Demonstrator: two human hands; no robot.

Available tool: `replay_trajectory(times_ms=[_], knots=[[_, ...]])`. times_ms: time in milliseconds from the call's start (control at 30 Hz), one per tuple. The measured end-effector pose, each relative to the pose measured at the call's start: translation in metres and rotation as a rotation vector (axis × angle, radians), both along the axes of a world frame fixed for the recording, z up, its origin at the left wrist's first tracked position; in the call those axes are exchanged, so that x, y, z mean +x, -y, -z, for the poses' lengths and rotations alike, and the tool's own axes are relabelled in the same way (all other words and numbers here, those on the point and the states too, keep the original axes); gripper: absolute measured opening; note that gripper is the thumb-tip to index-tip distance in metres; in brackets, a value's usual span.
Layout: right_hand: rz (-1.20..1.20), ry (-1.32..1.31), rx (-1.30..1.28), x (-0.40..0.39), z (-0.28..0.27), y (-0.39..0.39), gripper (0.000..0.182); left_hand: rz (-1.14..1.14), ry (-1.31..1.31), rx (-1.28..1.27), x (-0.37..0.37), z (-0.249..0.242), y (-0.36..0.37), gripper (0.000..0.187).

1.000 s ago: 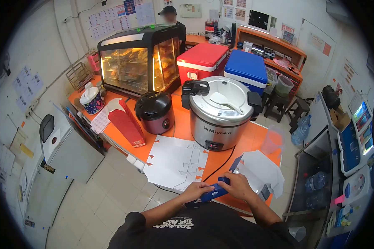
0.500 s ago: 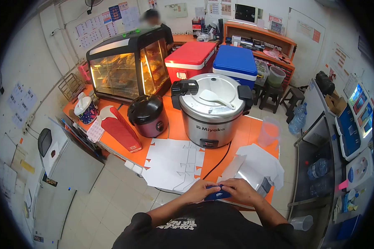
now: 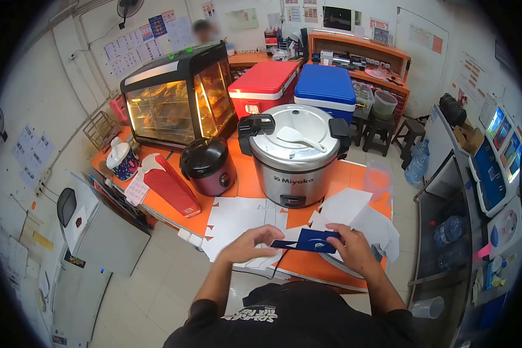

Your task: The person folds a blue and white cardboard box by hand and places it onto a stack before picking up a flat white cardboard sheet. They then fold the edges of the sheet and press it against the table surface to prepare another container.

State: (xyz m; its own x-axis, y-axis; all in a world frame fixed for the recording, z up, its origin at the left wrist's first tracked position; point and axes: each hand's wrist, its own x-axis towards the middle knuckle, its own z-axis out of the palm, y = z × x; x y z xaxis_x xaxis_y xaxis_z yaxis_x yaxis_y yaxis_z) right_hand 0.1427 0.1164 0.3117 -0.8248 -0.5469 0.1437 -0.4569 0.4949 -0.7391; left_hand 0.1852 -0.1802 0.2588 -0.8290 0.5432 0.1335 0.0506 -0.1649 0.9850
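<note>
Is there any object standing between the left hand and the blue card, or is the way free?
Nothing visible stands between the left hand and the blue card, whose near end is right beside it. The right hand holds the other end; the big rice cooker stands beyond them.

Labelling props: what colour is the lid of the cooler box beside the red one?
Blue, above a white rim; clearest in the current head view.

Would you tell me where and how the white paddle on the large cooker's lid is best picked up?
I would pinch the white paddle by its slim handle, coming from above on your right: it lies across the silver lid, broad blade to the left, handle slanting right and towards you.
</note>
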Motion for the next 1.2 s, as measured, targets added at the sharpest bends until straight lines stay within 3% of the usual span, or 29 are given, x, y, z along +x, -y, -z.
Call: replay_trajectory(times_ms=[67, 100, 233, 367, 433, 833, 900, 1000, 1033, 1200], knots=[[0.05, -0.071, -0.021, -0.005, 0.007, 0.001, 0.024, -0.575, -0.097, -0.227, 0.001, 0.001, -0.028, 0.026], [0.056, -0.139, -0.04, -0.007, 0.009, 0.005, 0.021, -0.743, -0.166, -0.216, 0.001, -0.006, -0.043, 0.016], [0.081, -0.188, 0.06, -0.015, 0.011, 0.012, 0.016, -0.813, -0.436, -0.302, -0.004, -0.017, -0.06, 0.023], [0.023, -0.229, 0.075, -0.008, 0.01, 0.017, 0.016, -0.745, -0.446, -0.401, -0.005, -0.028, -0.06, 0.025], [-0.001, -0.157, -0.04, -0.008, 0.014, 0.019, 0.017, -0.975, -0.546, -0.446, -0.01, -0.025, -0.057, 0.025], [-0.011, -0.146, 0.061, -0.008, 0.031, 0.008, 0.015, -0.661, -0.406, -0.447, -0.009, -0.003, -0.07, 0.025], [-0.012, -0.179, 0.062, -0.006, 0.033, 0.008, 0.014, -0.472, -0.394, -0.555, -0.009, -0.007, -0.071, 0.029], [-0.021, -0.226, 0.059, -0.006, 0.033, 0.003, 0.015, -0.391, -0.268, -0.579, -0.007, -0.011, -0.083, 0.028], [-0.026, -0.244, 0.05, -0.007, 0.032, 0.0, 0.015, -0.364, -0.315, -0.585, -0.01, -0.013, -0.083, 0.035], [-0.068, -0.295, 0.184, -0.006, 0.013, -0.018, 0.017, -0.164, -0.371, -0.831, -0.026, -0.03, -0.106, 0.033]])
